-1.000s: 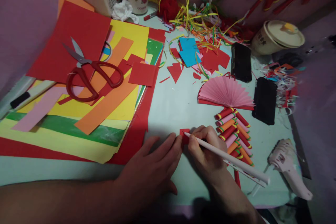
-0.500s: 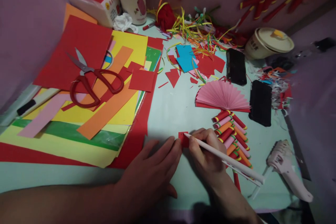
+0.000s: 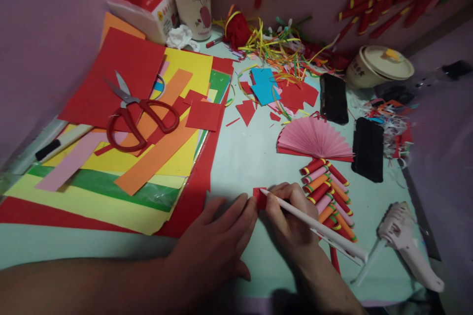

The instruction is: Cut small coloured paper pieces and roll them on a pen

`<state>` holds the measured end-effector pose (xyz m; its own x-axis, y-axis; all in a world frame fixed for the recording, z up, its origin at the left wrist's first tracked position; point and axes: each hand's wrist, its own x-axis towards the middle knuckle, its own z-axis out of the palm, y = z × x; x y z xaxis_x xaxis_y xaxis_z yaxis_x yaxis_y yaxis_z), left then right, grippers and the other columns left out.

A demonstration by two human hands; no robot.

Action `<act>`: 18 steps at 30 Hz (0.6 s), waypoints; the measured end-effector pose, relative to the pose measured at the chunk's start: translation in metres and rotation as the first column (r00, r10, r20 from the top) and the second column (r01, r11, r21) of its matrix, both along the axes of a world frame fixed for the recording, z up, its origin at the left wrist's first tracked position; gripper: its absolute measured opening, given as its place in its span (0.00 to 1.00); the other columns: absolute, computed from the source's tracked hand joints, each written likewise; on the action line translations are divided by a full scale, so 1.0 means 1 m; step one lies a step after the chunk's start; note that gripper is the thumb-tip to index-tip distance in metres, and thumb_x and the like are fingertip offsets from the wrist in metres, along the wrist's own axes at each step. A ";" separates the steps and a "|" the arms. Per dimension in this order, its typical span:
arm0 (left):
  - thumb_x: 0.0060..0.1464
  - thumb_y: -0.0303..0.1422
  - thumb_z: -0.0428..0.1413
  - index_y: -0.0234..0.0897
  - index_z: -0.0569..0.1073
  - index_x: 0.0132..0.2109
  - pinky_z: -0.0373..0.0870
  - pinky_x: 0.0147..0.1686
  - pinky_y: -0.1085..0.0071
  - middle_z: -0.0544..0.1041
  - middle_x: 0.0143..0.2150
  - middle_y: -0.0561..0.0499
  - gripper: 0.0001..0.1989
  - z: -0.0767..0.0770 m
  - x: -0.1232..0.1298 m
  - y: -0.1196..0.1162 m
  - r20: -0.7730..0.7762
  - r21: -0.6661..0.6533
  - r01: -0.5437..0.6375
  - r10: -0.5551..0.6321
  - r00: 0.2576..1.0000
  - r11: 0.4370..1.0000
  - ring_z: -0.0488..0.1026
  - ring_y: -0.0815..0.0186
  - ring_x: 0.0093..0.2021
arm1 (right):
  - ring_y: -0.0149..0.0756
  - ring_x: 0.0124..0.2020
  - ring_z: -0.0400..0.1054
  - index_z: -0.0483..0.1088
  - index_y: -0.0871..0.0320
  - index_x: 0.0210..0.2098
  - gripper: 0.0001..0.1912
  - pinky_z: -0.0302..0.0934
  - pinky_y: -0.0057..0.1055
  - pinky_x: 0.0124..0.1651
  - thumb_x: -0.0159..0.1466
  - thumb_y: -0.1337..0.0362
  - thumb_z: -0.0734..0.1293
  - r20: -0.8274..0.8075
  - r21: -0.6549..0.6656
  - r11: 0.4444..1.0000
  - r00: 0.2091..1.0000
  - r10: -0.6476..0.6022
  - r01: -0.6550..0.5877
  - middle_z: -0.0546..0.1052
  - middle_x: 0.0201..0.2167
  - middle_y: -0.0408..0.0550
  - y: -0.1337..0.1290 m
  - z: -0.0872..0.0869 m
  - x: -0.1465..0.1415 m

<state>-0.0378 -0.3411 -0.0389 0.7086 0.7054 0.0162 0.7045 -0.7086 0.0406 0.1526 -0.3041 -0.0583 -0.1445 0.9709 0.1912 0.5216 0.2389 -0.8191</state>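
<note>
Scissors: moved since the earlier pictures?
No. The scissors lie the same way across the large red sheet; both shifted together in frame, so apparently only the view moved.

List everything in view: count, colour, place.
Pen: one, pale, centre
Paper square: one, red, under pen
Sheets: many, multicoloured, left
Scissors: one, red handles, left
Box: one, red-white, back
Bottle: one, white, back
Tissue: one, white, back
Scraps: many, multicoloured, back, right
Fan: one, pink, right
Paper rolls: many, multicoloured, right, wall
Apparent phones: two, black, right
Pot: one, cream, right
Glue gun: one, pale, right
Table: one, pale, below
Left hand: one, bare, centre
Right hand: one, bare, on pen
</note>
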 end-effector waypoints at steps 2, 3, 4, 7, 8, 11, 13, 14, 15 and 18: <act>0.54 0.61 0.47 0.34 0.66 0.63 0.59 0.54 0.61 0.63 0.68 0.45 0.42 0.000 0.000 0.000 0.005 0.004 0.000 0.000 1.000 1.000 0.55 0.57 0.66 | 0.30 0.25 0.67 0.60 0.54 0.31 0.08 0.61 0.30 0.29 0.65 0.68 0.65 -0.011 -0.001 1.000 1.000 0.012 -0.012 0.72 0.26 0.41 0.000 0.000 0.000; 0.53 0.61 0.48 0.34 0.66 0.63 0.59 0.54 0.61 0.63 0.68 0.45 0.41 -0.001 0.000 -0.001 0.007 0.004 -0.002 0.002 1.000 1.000 0.55 0.57 0.66 | 0.30 0.25 0.67 0.60 0.54 0.31 0.08 0.61 0.29 0.29 0.65 0.68 0.65 -0.015 0.000 1.000 1.000 0.018 -0.018 0.72 0.25 0.40 0.000 0.000 0.000; 0.53 0.61 0.48 0.34 0.67 0.63 0.59 0.55 0.61 0.63 0.68 0.45 0.41 -0.001 0.000 -0.001 0.010 0.004 -0.003 0.003 1.000 1.000 0.55 0.58 0.66 | 0.29 0.24 0.67 0.60 0.54 0.31 0.09 0.60 0.29 0.28 0.64 0.68 0.64 -0.018 0.000 1.000 1.000 0.023 -0.023 0.71 0.25 0.40 0.000 0.000 0.000; 0.53 0.61 0.48 0.34 0.66 0.63 0.59 0.55 0.61 0.63 0.68 0.46 0.42 0.000 0.001 -0.001 0.018 0.006 -0.007 0.006 1.000 1.000 0.56 0.58 0.66 | 0.29 0.24 0.66 0.59 0.54 0.30 0.09 0.60 0.28 0.27 0.64 0.68 0.64 -0.017 0.013 1.000 1.000 0.016 -0.015 0.71 0.24 0.39 0.001 0.001 0.000; 0.53 0.61 0.48 0.34 0.66 0.63 0.59 0.55 0.61 0.63 0.68 0.46 0.42 0.000 0.001 -0.001 0.019 0.006 -0.005 0.005 1.000 1.000 0.56 0.58 0.66 | 0.29 0.24 0.66 0.60 0.54 0.30 0.09 0.60 0.28 0.27 0.64 0.68 0.64 -0.015 0.019 1.000 1.000 0.011 -0.010 0.71 0.24 0.39 0.001 0.001 0.000; 0.53 0.61 0.48 0.33 0.66 0.63 0.59 0.54 0.61 0.63 0.68 0.44 0.42 0.000 0.001 -0.001 0.014 0.004 -0.002 0.002 1.000 1.000 0.56 0.57 0.66 | 0.29 0.24 0.67 0.60 0.54 0.31 0.09 0.61 0.29 0.27 0.65 0.68 0.64 -0.005 0.013 1.000 1.000 0.008 -0.008 0.72 0.25 0.40 0.000 0.002 0.000; 0.53 0.61 0.48 0.33 0.66 0.63 0.59 0.54 0.62 0.62 0.68 0.43 0.42 0.000 0.001 -0.001 0.009 0.000 0.001 -0.001 1.000 1.000 0.56 0.56 0.66 | 0.29 0.24 0.67 0.59 0.54 0.31 0.09 0.61 0.29 0.28 0.65 0.68 0.64 -0.001 0.000 1.000 1.000 0.013 -0.013 0.72 0.25 0.40 0.000 0.002 0.000; 0.53 0.60 0.48 0.33 0.65 0.64 0.59 0.54 0.62 0.62 0.69 0.43 0.42 0.000 0.001 -0.001 0.004 -0.005 0.003 -0.003 1.000 1.000 0.56 0.56 0.66 | 0.29 0.24 0.67 0.59 0.54 0.31 0.09 0.61 0.29 0.28 0.65 0.68 0.64 0.002 0.003 1.000 1.000 0.016 -0.016 0.72 0.25 0.40 0.000 0.002 0.000; 0.54 0.60 0.48 0.33 0.65 0.64 0.59 0.54 0.62 0.62 0.69 0.43 0.42 0.000 0.001 0.000 0.000 -0.010 0.006 -0.006 1.000 1.000 0.56 0.56 0.66 | 0.29 0.25 0.67 0.59 0.54 0.31 0.09 0.61 0.29 0.28 0.65 0.68 0.64 0.006 0.010 1.000 1.000 0.019 -0.019 0.72 0.25 0.40 0.000 0.002 -0.001; 0.55 0.60 0.47 0.33 0.65 0.64 0.60 0.54 0.63 0.62 0.68 0.42 0.41 0.001 0.000 0.000 -0.008 -0.022 0.017 -0.017 1.000 1.000 0.56 0.56 0.66 | 0.29 0.24 0.66 0.59 0.54 0.31 0.09 0.61 0.29 0.28 0.65 0.69 0.64 0.020 0.038 0.999 1.000 0.021 -0.022 0.71 0.25 0.40 0.001 0.002 -0.001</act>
